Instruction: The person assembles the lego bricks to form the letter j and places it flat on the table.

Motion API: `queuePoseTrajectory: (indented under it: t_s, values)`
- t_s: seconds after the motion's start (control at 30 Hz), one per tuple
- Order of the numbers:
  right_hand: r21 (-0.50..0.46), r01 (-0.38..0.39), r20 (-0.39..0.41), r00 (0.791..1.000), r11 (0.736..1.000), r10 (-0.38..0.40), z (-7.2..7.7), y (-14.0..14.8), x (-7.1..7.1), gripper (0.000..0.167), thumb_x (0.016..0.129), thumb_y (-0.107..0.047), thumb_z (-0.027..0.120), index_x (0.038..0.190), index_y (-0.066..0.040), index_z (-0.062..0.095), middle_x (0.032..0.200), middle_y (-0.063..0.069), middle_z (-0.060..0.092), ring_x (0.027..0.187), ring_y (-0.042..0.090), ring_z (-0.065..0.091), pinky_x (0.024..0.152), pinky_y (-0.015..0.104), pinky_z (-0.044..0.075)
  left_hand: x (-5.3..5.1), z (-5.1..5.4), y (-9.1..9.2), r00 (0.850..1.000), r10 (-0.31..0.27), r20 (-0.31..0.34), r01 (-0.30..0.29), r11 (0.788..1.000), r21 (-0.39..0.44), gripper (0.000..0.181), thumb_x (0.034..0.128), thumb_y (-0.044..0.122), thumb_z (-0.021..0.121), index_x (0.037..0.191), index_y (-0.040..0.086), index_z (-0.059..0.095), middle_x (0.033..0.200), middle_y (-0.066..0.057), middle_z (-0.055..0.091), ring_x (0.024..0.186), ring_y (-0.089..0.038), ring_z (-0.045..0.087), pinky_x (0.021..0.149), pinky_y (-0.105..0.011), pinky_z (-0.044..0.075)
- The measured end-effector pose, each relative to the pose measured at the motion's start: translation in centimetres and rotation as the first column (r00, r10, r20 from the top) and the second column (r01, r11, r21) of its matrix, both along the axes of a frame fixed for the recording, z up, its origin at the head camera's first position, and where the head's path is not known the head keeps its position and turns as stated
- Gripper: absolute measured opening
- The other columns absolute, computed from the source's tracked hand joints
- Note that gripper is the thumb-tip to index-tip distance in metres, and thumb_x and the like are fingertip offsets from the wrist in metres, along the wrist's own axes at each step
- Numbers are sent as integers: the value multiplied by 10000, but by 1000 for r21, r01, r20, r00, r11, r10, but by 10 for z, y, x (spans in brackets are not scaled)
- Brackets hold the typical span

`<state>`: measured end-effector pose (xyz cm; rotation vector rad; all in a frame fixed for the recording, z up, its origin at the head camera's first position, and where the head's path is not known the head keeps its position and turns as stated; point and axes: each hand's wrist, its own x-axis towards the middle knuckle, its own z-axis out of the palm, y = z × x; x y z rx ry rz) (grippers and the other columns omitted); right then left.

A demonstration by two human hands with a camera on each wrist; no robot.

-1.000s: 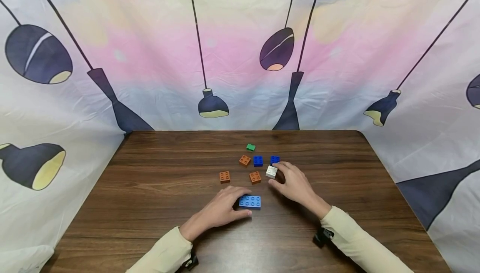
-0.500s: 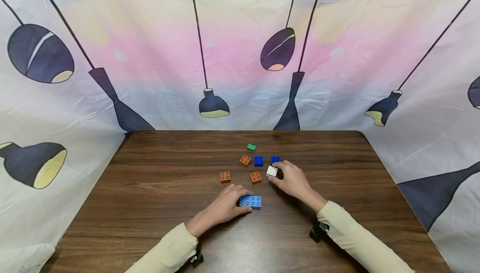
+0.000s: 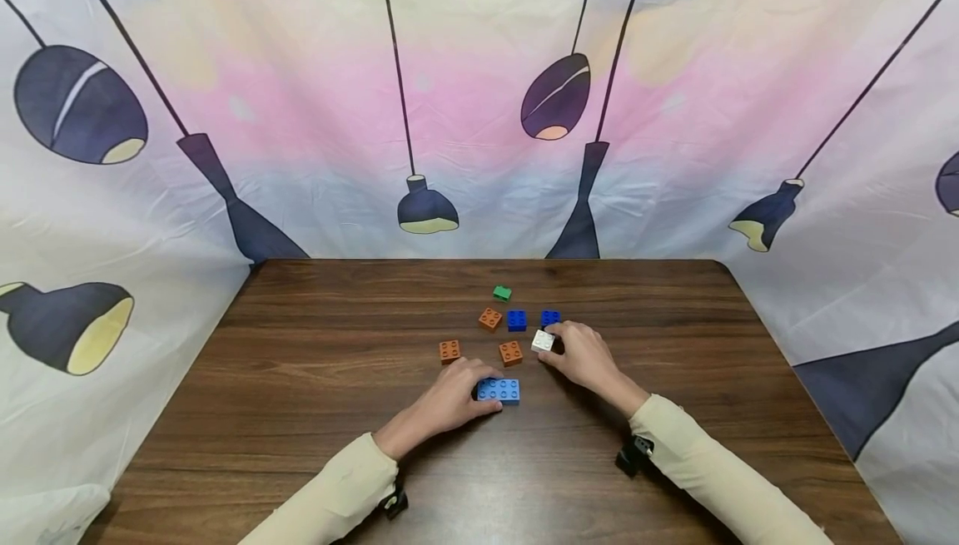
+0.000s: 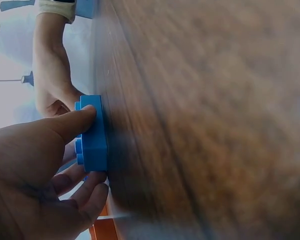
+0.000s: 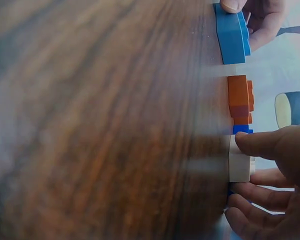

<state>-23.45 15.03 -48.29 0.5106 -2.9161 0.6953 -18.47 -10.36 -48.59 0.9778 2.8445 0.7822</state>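
My left hand [image 3: 448, 399] grips a long light-blue toy building brick [image 3: 505, 392], thumb on its near side and fingers on the far side. In the left wrist view the thumb lies flat on the side of the light-blue brick [image 4: 95, 142]. To the right and a little farther back, my right hand [image 3: 588, 358] pinches a small white brick [image 3: 542, 342]. The right wrist view shows the thumb against the white brick [image 5: 239, 162]. Just behind it sits a dark blue brick [image 3: 550, 317], partly covered by the fingers.
An orange brick [image 3: 510, 353] lies between the two hands, and another orange brick [image 3: 449, 351] is beyond the left hand. Farther back are a third orange brick [image 3: 490, 319], a second dark blue brick [image 3: 516, 320] and a green brick [image 3: 502, 293]. A patterned cloth [image 3: 330, 154] hangs behind the wooden table [image 3: 315, 345].
The left thumb has closed against the light-blue brick, which has moved slightly away from me with the hand. My right thumb has come in against the white brick, which stays in place.
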Motion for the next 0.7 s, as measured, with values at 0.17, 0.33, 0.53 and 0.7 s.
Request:
queuePoseTrajectory:
  t_s: [0.17, 0.33, 0.53, 0.7]
  values:
    - [-8, -13, -6, 1000, 1000, 13, 0, 1, -1, 414, 872, -271, 834, 1184, -17, 740, 1083, 138, 729, 961, 298, 689, 772, 472, 545, -3, 2, 0, 1000, -9, 8, 8, 1000, 18, 374, 907, 273, 801, 1216, 75, 724, 1125, -52, 715, 1026, -215, 626, 898, -427, 493]
    - [-34, -34, 11, 999, 999, 34, 1, 3, 1, 390, 882, -247, 823, 1195, -31, 736, 1090, 122, 724, 967, 283, 688, 780, 471, 545, -3, 2, -1, 1000, -7, 19, 6, 1000, 27, 377, 907, 270, 801, 1220, 75, 723, 1142, -58, 715, 1061, -235, 629, 932, -460, 487]
    - [-67, -76, 21, 997, 995, 78, 4, 7, 8, 372, 903, -226, 804, 1225, -55, 726, 1168, 116, 718, 1049, 291, 685, 855, 496, 540, -4, 1, 0, 999, 4, 36, -5, 1000, 25, 380, 904, 274, 804, 1219, 79, 723, 1150, -57, 710, 1077, -248, 623, 938, -479, 481]
    - [-85, -120, 15, 993, 989, 121, 8, 6, 16, 362, 904, -211, 802, 1227, -65, 725, 1181, 102, 718, 1086, 288, 683, 888, 497, 540, -6, 0, 0, 1000, -7, 21, 6, 1000, 23, 375, 899, 277, 809, 1207, 78, 729, 1114, -44, 718, 1028, -220, 634, 901, -438, 498]
